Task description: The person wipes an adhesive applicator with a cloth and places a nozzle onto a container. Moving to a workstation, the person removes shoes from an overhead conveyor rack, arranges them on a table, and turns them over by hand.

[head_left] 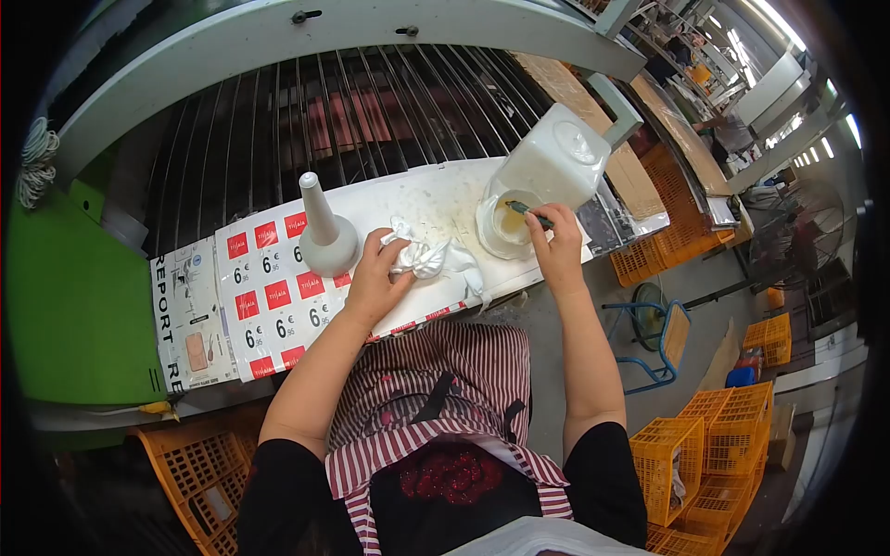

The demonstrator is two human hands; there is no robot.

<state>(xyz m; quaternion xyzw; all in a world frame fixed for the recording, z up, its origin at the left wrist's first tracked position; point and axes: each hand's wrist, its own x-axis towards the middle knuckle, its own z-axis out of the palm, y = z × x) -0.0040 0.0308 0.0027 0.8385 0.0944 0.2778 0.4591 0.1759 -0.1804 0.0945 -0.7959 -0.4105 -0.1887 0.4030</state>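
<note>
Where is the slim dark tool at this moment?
In the head view, the slim dark tool is right of centre, in the right hand, with its far end at the mouth of the round white container.

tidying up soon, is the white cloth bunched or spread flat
Mostly bunched: the white cloth lies crumpled in folds at the left hand.

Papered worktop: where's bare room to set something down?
Left of the white bottle, the price-printed sheet lies free, as does the stained strip behind the cloth, between bottle and container. Crowded: the right end, with container, cup and right hand, and around the left hand on the cloth.
</note>
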